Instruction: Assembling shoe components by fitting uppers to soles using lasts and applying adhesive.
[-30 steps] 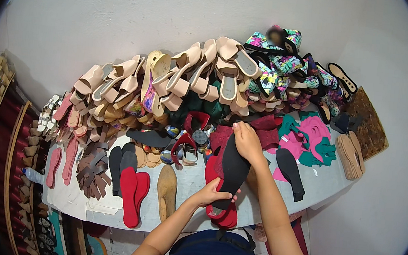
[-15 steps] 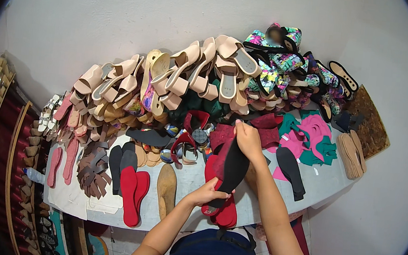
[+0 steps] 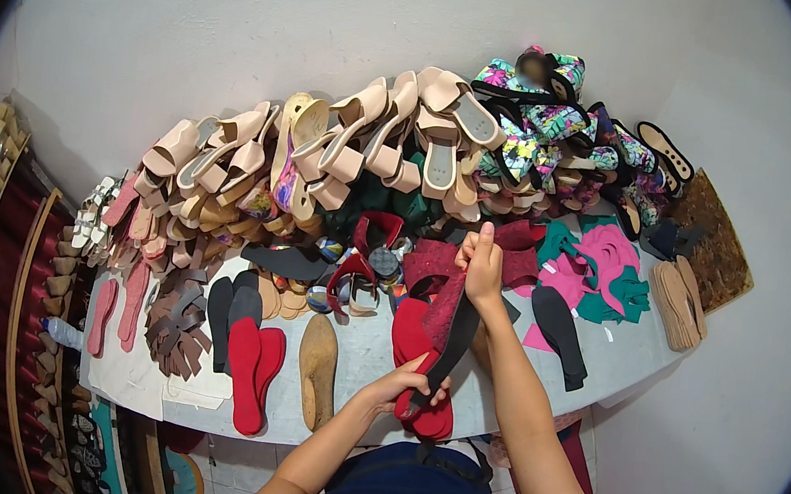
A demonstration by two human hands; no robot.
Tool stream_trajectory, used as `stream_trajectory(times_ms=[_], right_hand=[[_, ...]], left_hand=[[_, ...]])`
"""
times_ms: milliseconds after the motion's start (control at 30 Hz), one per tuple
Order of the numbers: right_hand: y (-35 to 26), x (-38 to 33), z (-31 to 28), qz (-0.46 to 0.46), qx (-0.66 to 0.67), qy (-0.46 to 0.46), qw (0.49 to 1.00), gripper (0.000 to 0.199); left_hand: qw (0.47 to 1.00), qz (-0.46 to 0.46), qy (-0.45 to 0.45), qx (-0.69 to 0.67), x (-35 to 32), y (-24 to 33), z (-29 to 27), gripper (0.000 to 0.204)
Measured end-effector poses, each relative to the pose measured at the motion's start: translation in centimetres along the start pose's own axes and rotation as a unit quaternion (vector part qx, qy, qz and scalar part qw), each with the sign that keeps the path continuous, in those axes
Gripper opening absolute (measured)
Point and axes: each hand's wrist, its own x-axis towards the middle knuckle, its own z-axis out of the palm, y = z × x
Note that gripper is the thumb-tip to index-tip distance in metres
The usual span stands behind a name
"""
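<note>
Between both hands I hold a shoe sole point(image 3: 450, 354), black on its broad face and dark red and textured along the other side. My right hand point(image 3: 481, 273) is closed round its far end, thumb pointing up. Closed on its near end is my left hand point(image 3: 405, 383), thumb on top and fingers curled beneath. Bright red insoles point(image 3: 435, 423) lie on the table under the held sole and are partly covered by it. A wooden shoe last point(image 3: 317, 369) rests left of my left hand. Dark red textured straps point(image 3: 433, 261) lie just beyond my hands.
Beige heeled sandals point(image 3: 359, 137) are piled along the wall, with patterned slippers point(image 3: 553, 119) at the right. More red insoles point(image 3: 253, 367), brown straps point(image 3: 183, 326), a black sole point(image 3: 560, 332), pink and green pieces point(image 3: 606, 260) and tan soles point(image 3: 677, 301) cover parts of the table point(image 3: 371, 341).
The sole has been turned, so its dark red side shows more and its black face less. My right hand has rolled so its thumb points up; the left hand keeps its grip.
</note>
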Motion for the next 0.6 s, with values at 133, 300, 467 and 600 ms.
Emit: stream_trajectory(times_ms=[133, 300, 467, 600], right_hand=[[-0.3, 0.0, 0.0, -0.024, 0.072, 0.001, 0.997, 0.054], [-0.2, 0.1, -0.2, -0.013, 0.065, 0.011, 0.998, 0.055], [-0.7, 0.2, -0.5, -0.01, 0.139, -0.032, 0.99, 0.056], [1.5, 0.3, -0.6, -0.009, 0.167, 0.044, 0.985, 0.049]], left_hand=[[1.0, 0.022, 0.02, -0.011, 0.0, -0.6, -1.0, 0.04], [0.998, 0.018, 0.036, 0.039, -0.6, 0.6, -0.2, 0.036], [0.988, 0.031, 0.08, 0.13, -0.9, 0.7, -0.4, 0.051], [0.887, 0.118, 0.202, 0.398, -0.6, 0.2, -0.3, 0.069]])
